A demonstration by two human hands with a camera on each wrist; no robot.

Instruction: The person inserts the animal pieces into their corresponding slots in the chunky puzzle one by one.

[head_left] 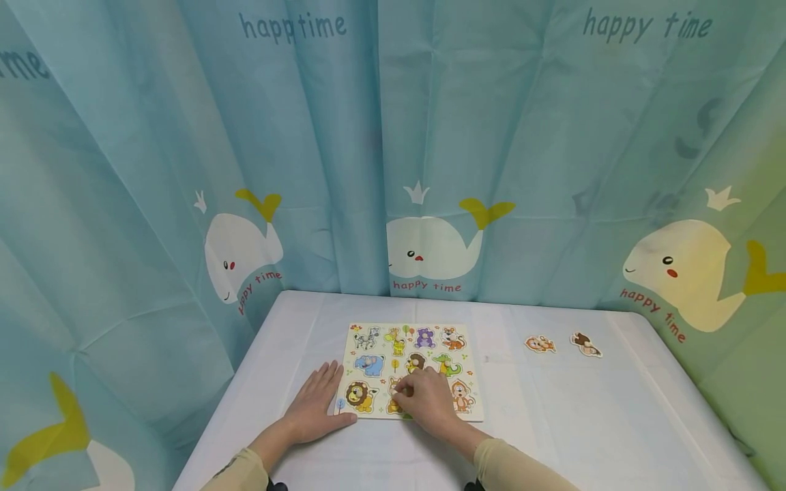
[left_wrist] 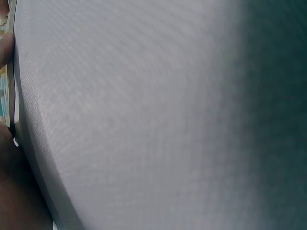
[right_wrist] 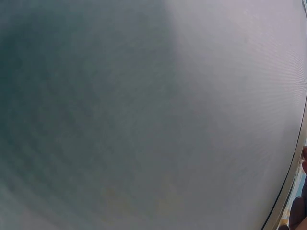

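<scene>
A pale wooden animal puzzle board (head_left: 383,330) lies on the white-covered table, filled with several cartoon animals. My left hand (head_left: 314,406) rests with spread fingers along the board's left edge, its thumb by the near left corner. My right hand (head_left: 430,399) is over the near row, thumb and index finger pinching at a brown animal piece (head_left: 394,405). That hand hides part of the row between this piece and the monkey piece (head_left: 463,397). The lion piece (head_left: 360,397) sits left of the pinching fingers. Only slivers of the fingers show in both wrist views.
Two loose pieces lie right of the board: an orange-and-white animal piece (head_left: 540,344) and a dark brown animal piece (head_left: 586,345). A blue curtain (head_left: 344,136) with whale prints hangs behind the white tablecloth (head_left: 552,416) and at both sides.
</scene>
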